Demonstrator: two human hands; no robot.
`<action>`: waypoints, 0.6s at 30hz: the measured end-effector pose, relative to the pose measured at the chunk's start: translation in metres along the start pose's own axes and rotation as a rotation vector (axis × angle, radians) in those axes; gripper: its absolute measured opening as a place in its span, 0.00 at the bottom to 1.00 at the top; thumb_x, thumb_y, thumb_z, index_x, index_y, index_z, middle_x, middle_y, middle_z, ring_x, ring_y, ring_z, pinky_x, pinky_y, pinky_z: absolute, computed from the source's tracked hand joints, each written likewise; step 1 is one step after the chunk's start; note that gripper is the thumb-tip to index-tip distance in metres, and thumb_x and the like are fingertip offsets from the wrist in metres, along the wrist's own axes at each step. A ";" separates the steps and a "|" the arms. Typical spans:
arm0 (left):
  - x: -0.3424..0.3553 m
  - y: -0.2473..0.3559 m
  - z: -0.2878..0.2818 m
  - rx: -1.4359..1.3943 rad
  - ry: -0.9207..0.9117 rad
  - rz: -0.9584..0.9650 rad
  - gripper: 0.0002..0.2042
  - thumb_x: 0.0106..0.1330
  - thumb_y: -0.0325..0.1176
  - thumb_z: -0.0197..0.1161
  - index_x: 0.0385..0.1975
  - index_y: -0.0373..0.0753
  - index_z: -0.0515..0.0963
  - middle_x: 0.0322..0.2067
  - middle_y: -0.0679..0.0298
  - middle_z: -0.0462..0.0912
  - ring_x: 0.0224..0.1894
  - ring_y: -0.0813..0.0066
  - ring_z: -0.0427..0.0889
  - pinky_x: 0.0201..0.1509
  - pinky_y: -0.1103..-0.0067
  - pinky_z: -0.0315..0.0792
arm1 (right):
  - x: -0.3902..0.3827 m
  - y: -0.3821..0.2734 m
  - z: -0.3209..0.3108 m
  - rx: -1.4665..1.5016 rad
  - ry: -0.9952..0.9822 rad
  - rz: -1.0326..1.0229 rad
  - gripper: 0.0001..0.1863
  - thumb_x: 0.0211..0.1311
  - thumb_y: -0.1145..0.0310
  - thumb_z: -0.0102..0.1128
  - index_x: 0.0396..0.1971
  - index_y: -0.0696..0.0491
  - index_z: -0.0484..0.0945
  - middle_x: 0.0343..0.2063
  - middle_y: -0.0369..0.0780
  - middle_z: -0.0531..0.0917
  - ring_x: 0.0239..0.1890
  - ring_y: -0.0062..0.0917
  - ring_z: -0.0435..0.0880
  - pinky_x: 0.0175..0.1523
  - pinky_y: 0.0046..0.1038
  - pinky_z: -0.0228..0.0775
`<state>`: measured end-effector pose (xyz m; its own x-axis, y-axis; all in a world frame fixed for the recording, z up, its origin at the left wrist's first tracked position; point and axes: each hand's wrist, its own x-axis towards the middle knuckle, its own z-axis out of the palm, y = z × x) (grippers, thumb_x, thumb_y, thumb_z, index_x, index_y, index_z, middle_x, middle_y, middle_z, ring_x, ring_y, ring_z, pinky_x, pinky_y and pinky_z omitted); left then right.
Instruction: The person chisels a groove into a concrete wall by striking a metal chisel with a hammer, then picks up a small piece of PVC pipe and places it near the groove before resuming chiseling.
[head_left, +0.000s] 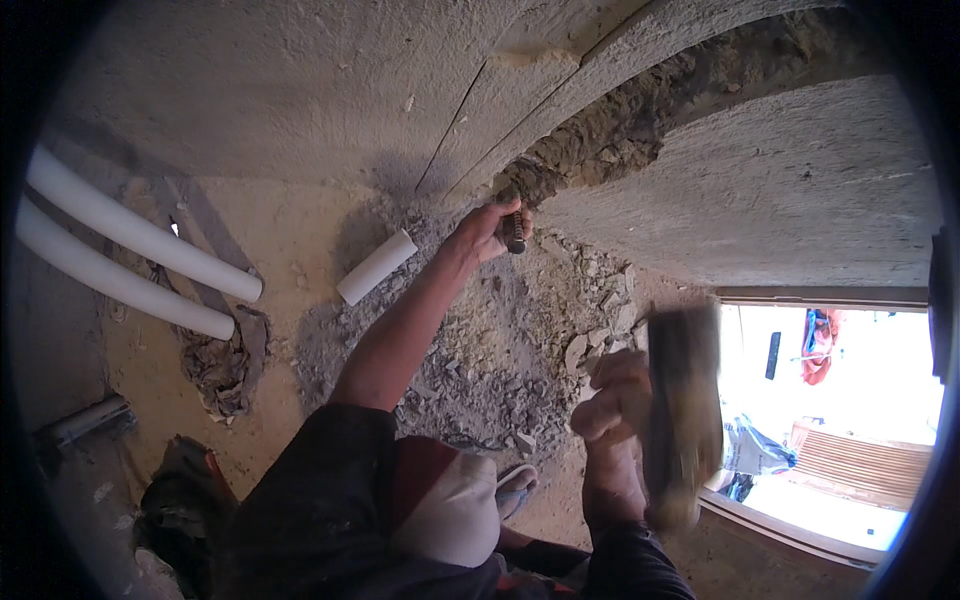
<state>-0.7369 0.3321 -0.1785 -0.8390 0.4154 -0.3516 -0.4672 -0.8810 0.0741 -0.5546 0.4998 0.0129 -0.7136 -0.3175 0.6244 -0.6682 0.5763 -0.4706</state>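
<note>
At the lower end of a rough channel (pixel 610 140) cut into the plastered wall, my left hand (pixel 485 230) is closed around a short chisel (pixel 516 232) with a ribbed shank. The chisel's blunt end points back toward me; its tip is hidden at the broken masonry. My right hand (pixel 612 395) is raised at the right, blurred by motion, with its fingers wrapped. It holds a thick, dark, block-like hammer (pixel 685 400), also too smeared to show its details.
Broken rubble (pixel 480 350) covers the floor below the channel. A short white pipe piece (pixel 378 266) lies left of my forearm. Two long white pipes (pixel 140 225) reach in from the left, near a crumpled bag (pixel 222 370). At the right is a bright framed opening (pixel 830 400).
</note>
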 end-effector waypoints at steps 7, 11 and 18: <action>0.006 0.006 0.005 0.183 -0.046 0.021 0.08 0.67 0.32 0.57 0.38 0.35 0.71 0.30 0.59 0.78 0.29 0.71 0.79 0.37 0.73 0.76 | -0.023 0.054 0.036 -0.367 -0.510 0.577 0.17 0.57 0.61 0.60 0.39 0.58 0.75 0.22 0.49 0.80 0.23 0.40 0.82 0.30 0.39 0.72; 0.005 -0.007 -0.007 0.108 0.004 0.008 0.09 0.67 0.32 0.56 0.42 0.36 0.71 0.34 0.59 0.79 0.30 0.73 0.79 0.40 0.73 0.77 | 0.007 0.001 0.007 -0.131 -0.245 0.445 0.12 0.59 0.64 0.58 0.31 0.59 0.73 0.16 0.42 0.75 0.18 0.28 0.74 0.24 0.30 0.66; 0.012 -0.005 0.009 -0.016 -0.002 0.038 0.07 0.69 0.31 0.52 0.35 0.33 0.67 0.30 0.56 0.76 0.29 0.65 0.79 0.38 0.69 0.77 | -0.015 0.009 -0.012 0.148 -0.110 0.136 0.14 0.62 0.61 0.56 0.25 0.57 0.71 0.21 0.40 0.74 0.20 0.24 0.70 0.24 0.27 0.64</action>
<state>-0.7472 0.3432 -0.1748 -0.8565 0.3821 -0.3469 -0.4306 -0.8997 0.0722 -0.5475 0.5187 0.0064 -0.8126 -0.3290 0.4811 -0.5819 0.5056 -0.6370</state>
